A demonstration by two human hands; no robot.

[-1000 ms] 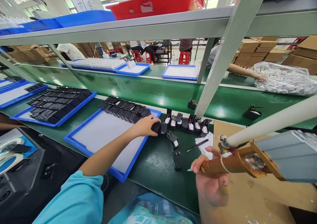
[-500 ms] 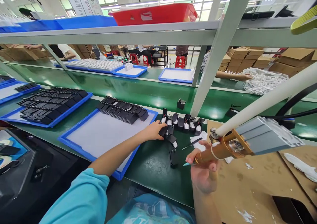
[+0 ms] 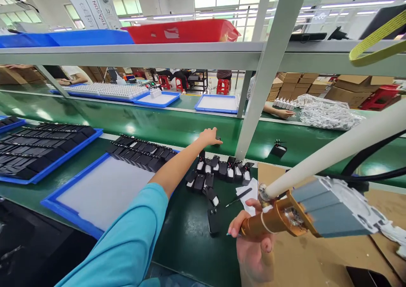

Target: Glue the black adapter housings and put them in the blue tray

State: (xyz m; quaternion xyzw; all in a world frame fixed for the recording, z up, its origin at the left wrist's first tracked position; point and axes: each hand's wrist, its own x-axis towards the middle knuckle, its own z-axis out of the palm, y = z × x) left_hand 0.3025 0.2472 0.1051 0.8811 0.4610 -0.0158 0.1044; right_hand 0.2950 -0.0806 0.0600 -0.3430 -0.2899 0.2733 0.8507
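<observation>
My left hand (image 3: 209, 138) reaches over the green belt, its fingers curled around a small black plug adapter case (image 3: 218, 139) that is mostly hidden. On the near bench, a cluster of black adapter cases (image 3: 223, 168) stands below my left forearm, several showing white inside. One more case (image 3: 213, 222) stands apart, nearer to me. My right hand (image 3: 255, 240) is closed at the lower right, with a thin light-blue tip (image 3: 229, 234) poking out of its fingers; the rest of that tool is hidden. A copper-coloured cylinder (image 3: 263, 224) on a grey block crosses in front of this hand.
A blue-rimmed tray (image 3: 68, 216) holds rows of black cases at its back. Another full tray (image 3: 68, 155) lies left. Tweezers (image 3: 238, 197) rest by white paper (image 3: 253, 186). A slanted white pole (image 3: 333, 151) and a shelf post (image 3: 265, 73) stand close. A co-worker's hand (image 3: 283, 113) is beyond the belt.
My left hand has let go of a case in the bench cluster and moved forward to the case on the belt. My right hand keeps its grip. The view has shifted.
</observation>
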